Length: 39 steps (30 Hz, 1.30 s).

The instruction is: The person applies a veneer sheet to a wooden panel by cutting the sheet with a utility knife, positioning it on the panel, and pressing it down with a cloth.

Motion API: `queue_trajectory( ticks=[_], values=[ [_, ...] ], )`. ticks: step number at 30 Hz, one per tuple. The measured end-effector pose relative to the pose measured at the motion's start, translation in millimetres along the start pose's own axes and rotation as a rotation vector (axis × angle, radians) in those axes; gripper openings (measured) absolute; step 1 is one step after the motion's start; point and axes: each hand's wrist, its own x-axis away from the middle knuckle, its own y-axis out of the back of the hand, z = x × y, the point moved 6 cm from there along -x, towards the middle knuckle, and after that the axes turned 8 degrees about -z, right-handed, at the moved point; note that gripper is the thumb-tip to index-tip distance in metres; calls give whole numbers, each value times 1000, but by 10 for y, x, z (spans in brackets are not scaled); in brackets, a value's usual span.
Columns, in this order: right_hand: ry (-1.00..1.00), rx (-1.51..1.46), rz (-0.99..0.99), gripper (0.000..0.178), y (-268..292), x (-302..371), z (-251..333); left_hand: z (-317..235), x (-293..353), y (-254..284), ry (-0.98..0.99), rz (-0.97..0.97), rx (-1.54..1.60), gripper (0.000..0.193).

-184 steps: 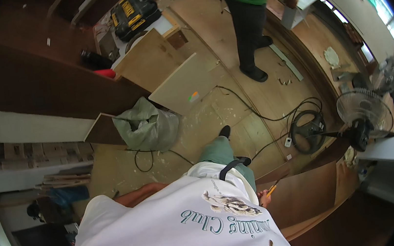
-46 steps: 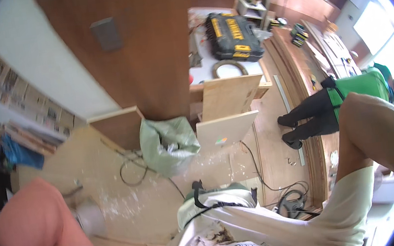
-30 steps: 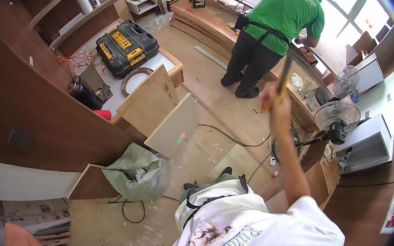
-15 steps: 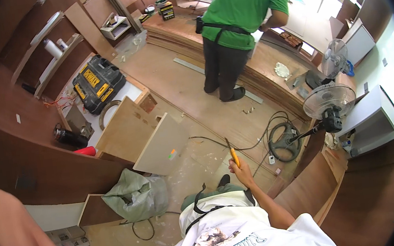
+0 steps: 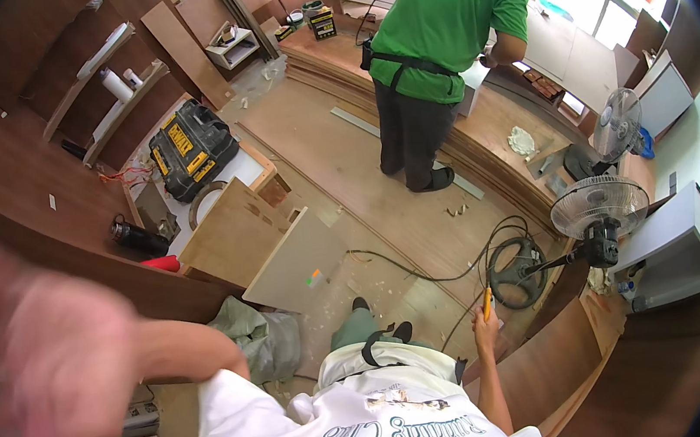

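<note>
My left hand [image 5: 52, 351] is raised close to the camera at the left, large and blurred by motion. Its fingers are smeared, and nothing can be made out in it. Low at my right side, my right hand [image 5: 486, 335] is closed round a slim yellow utility knife [image 5: 488, 301], whose upper end points away from me. Just beyond the knife lies the round dark base [image 5: 519, 275] of a standing fan, with a black cable [image 5: 427, 278] running beside it.
A co-worker in a green shirt [image 5: 448, 23] leans over stacked wood sheets [image 5: 496, 126]. A standing fan [image 5: 599, 210] and a white cabinet box [image 5: 673, 253] are at the right. To the left are a black-and-yellow tool case [image 5: 193, 150], leaning boards [image 5: 286, 266] and a pale sack [image 5: 264, 338].
My left arm has swung up, bringing the hand into view near the camera. My right hand has moved right with the knife, toward the fan base. The view has shifted slightly.
</note>
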Motion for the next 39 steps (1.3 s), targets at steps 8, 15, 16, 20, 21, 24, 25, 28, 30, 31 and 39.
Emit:
queue_trajectory(
  ticks=[8, 15, 16, 20, 21, 24, 25, 28, 30, 31, 39],
  values=[
    [-214, -204, 17, 28, -441, -298, 269, 956, 4177, -1030, 1577, 752, 98, 28],
    [-109, -86, 397, 37, -1915, -1100, 1414, 1426, 5456, -1018, 1696, 945, 207, 35],
    [-74, -98, 476, 39, -2204, -1232, 1569, 1588, 5548, -1030, 1689, 910, 220, 35],
    [-77, 8, 601, 42, -3288, -1740, 2443, 2429, 5751, -1006, 1737, 884, 198, 35],
    [-45, 2, 631, 42, -3595, -1905, 2584, 2674, 5833, -987, 1669, 917, 171, 35],
    [42, -23, 677, 40, -4349, -2222, 3228, 3373, 5951, -881, 1690, 884, 133, 34],
    [90, -54, 681, 38, -4605, -2375, 3393, 3661, 5946, -824, 1737, 837, 116, 34],
    [130, -92, 703, 35, -5258, -2678, 3839, 4407, 5892, -609, 1650, 830, -49, 33],
    [135, -98, 712, 34, -5642, -2866, 4075, 4855, 5843, -506, 1663, 813, -59, 32],
    [106, -127, 743, 35, -5853, -2937, 4174, 5057, 5840, -464, 1657, 787, -83, 32],
    [8, -268, 865, 39, -7755, -3869, 5004, 6466, 6356, -180, 1871, 606, -115, 32]
  ],
)
